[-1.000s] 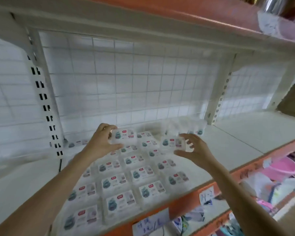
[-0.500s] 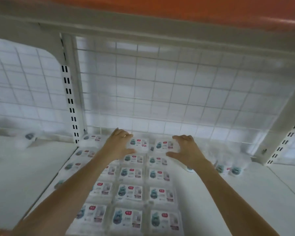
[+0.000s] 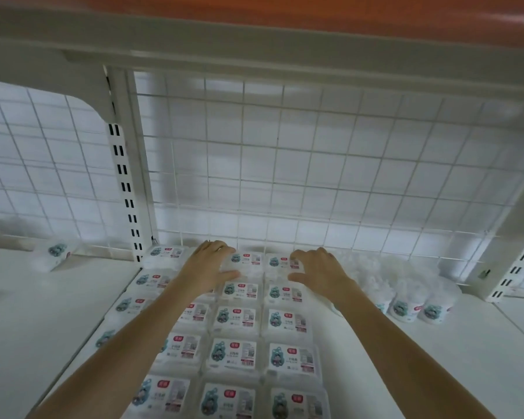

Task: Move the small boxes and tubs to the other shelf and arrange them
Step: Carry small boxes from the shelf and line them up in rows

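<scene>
Both my hands reach to the back of the white shelf (image 3: pixel 454 367), at the rear row of small boxes.

Left hand (image 3: pixel 208 266): lies over the back-row box (image 3: pixel 245 263) in the middle col., fingers (image 3: pixel 217 247) curled over its far edge near the wire grid (image 3: pixel 285 164), thumb along the near edge. Box is gripped btwn thumb and fingers.

Right hand (image 3: pixel 319 269): on the neighbouring back-row box (image 3: pixel 280 264) to the right, fingers bent over its far side, thumb at its near side. Same pinch-type hold. The two boxes sit just beside each other, labels up.

Rest of the small boxes (image 3: pixel 233 355): laid flat in approx. four cols., rows running toward me, packed edge to edge, under and btwn my forearms. Leftmost col. partly hidden by left arm.

Tubs (image 3: pixel 406 306): round, clear, grouped at the right of the boxes, near my right wrist, against the grid.

One stray box (image 3: pixel 53 255) lies tilted on the adjacent shelf bay, left of the slotted upright (image 3: pixel 124 189), well apart from both hands.
</scene>
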A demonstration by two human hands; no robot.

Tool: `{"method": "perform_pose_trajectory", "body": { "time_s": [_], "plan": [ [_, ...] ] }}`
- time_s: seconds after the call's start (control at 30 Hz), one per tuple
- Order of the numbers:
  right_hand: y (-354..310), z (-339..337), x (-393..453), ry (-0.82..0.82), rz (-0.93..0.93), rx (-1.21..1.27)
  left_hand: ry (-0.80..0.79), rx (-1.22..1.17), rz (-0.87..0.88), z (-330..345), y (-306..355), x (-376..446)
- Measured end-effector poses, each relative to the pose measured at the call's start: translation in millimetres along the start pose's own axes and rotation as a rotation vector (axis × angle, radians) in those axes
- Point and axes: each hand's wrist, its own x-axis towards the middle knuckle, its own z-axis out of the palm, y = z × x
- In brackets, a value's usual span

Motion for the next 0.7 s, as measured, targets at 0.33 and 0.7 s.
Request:
{"method": "perform_pose_trajectory", "body": {
  "time_s": [0.33,0.7],
  "plan": [
    [-6.5,3.8,3.0,0.049,0.064,-0.139,-0.041,-0.016,-0.036,1.9,1.2,4.2],
    [-24.2,-1.1,-38.7,0.267,0.070,-0.019,0.028,0.072,0.044,-17.7,7.1,-12.0]
  ]
}}
